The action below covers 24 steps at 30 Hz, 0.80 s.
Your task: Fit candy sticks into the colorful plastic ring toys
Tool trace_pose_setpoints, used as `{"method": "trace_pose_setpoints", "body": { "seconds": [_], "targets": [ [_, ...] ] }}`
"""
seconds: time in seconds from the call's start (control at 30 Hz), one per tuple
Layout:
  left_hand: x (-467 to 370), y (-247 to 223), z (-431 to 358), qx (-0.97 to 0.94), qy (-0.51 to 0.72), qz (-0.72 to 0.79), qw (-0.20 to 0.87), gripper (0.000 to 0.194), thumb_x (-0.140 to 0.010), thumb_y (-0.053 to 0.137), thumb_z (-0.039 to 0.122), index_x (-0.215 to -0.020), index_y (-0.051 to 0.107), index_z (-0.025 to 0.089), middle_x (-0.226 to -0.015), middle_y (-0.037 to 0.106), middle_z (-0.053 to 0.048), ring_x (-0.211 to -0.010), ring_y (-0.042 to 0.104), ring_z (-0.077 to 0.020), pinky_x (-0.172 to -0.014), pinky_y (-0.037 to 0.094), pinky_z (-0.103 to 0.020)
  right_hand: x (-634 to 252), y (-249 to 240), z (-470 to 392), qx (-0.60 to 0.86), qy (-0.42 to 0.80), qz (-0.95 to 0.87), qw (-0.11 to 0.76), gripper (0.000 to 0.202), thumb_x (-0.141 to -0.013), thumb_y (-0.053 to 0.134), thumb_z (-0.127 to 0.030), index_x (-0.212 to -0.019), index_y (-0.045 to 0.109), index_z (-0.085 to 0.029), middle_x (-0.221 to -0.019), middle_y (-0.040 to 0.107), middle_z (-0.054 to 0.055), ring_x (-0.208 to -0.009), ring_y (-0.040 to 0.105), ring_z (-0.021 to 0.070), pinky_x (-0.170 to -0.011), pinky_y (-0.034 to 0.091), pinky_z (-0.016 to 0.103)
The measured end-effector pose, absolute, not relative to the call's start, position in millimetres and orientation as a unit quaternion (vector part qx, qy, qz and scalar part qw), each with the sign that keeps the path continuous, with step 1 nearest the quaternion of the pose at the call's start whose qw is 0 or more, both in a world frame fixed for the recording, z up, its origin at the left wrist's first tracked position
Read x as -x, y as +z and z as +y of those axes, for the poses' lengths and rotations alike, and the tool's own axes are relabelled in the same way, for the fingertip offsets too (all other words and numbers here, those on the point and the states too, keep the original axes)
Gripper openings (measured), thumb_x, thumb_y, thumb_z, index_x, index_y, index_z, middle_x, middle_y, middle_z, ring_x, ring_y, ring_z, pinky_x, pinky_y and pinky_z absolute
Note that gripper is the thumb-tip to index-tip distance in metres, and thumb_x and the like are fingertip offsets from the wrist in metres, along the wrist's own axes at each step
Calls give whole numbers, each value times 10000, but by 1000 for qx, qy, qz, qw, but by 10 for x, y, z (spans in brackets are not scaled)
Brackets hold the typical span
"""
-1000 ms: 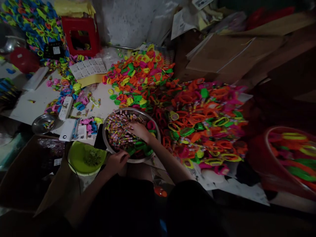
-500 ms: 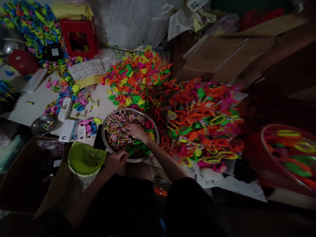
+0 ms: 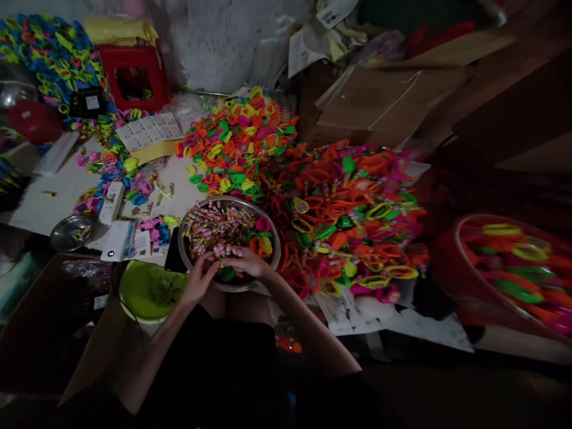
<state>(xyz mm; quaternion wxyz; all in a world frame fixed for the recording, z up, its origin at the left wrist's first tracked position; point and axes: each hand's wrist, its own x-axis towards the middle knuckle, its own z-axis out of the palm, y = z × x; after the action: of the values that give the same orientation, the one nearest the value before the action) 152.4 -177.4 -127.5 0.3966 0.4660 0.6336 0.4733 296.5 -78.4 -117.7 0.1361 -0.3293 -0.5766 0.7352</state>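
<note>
A round metal bowl (image 3: 277,253) at the table's front edge holds many small pink patterned wrapped pieces (image 3: 208,226), with orange, yellow and green plastic items at its right side. Over the front of the bowl, my right hand (image 3: 247,263) has its fingers closed around a few of the pink wrapped pieces (image 3: 229,251). My left hand (image 3: 203,278) meets it at the bowl's front left rim, thumb and fingers brought together. Whatever lies between the left fingertips is too small and dark to make out.
Heaped orange, green and pink plastic items (image 3: 344,208) lie right of the bowl. A green basin (image 3: 134,292) stands front left, a small metal bowl (image 3: 58,233) beyond it. At the far right is a red tub (image 3: 456,262); a red stool (image 3: 161,77) stands behind.
My right hand has come out of the pile toward the front rim with pink pieces in its fingers. My left hand has moved up to meet it. The view has shifted slightly.
</note>
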Motion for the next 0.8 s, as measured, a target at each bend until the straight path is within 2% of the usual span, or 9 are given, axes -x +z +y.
{"method": "trace_pose_setpoints", "body": {
  "seconds": [0.07,0.13,0.23,0.3,0.37,0.47,0.53,0.7,0.8],
  "targets": [
    [-1551,-1237,-1725,-475,457,641,393,382,-812,530,459,-1022,578,144,-971,613,-56,-914,580,-166,-855,455,-284,-2967,-1197,-896,303,753,-567,138,411,-609,671,-493,-734,523,-130,-463,377,-77,-411,313,25,-413,283,167],
    [-1594,-1196,-1699,-478,451,633,408,361,-809,532,461,-964,614,145,-995,637,-55,-970,577,-181,-920,424,-301,-2958,-1224,-970,285,754,-568,166,395,-610,686,-453,-776,562,-117,-583,503,-40,-512,408,32,-482,335,160],
    [-1655,-1170,-1687,-459,450,619,451,405,-798,540,479,-1003,634,143,-1036,655,-55,-1015,579,-195,-961,406,-313,-2953,-1274,-1022,252,764,-562,193,410,-564,733,-407,-806,580,-112,-792,597,-5,-737,519,62,-695,431,185],
    [-1675,-1183,-1687,-441,453,621,464,434,-782,558,493,-1021,642,140,-1071,654,-58,-1053,572,-207,-982,396,-323,-2976,-1305,-1035,232,780,-549,192,439,-553,746,-396,-845,579,-115,-832,601,-8,-775,527,62,-751,436,196],
    [-1681,-1208,-1686,-420,461,625,470,455,-764,584,501,-1031,648,138,-1091,652,-63,-1074,567,-221,-989,395,-337,-3020,-1331,-1044,232,791,-536,181,446,-566,743,-415,-845,564,-117,-733,578,-26,-680,509,50,-673,432,188],
    [-1683,-1226,-1686,-377,479,625,488,487,-742,612,517,-1043,651,136,-1101,651,-71,-1079,569,-232,-973,415,-351,-3098,-1350,-1062,247,789,-542,147,426,-628,691,-505,-711,506,-130,-487,444,-62,-473,415,43,-510,386,193],
    [-1687,-1214,-1690,-339,490,621,509,501,-730,628,517,-1062,649,143,-1132,638,-70,-1095,561,-232,-946,441,-343,-3143,-1353,-1072,244,777,-565,133,444,-672,641,-558,-670,475,-145,-414,390,-69,-404,381,51,-470,378,208],
    [-1692,-1175,-1718,-277,494,615,549,498,-690,672,519,-1023,664,148,-1132,633,-77,-1072,570,-245,-840,512,-340,-3212,-1388,-1051,255,707,-649,122,468,-789,458,-622,-738,488,-158,-422,438,-46,-401,425,81,-447,343,203],
    [-1687,-1191,-1721,-286,500,604,551,500,-665,691,516,-990,659,137,-1114,634,-78,-1066,566,-249,-821,530,-358,-3196,-1425,-1019,303,604,-709,204,469,-813,430,-597,-725,506,-143,-564,526,-8,-553,490,81,-548,361,190]
  ]
}}
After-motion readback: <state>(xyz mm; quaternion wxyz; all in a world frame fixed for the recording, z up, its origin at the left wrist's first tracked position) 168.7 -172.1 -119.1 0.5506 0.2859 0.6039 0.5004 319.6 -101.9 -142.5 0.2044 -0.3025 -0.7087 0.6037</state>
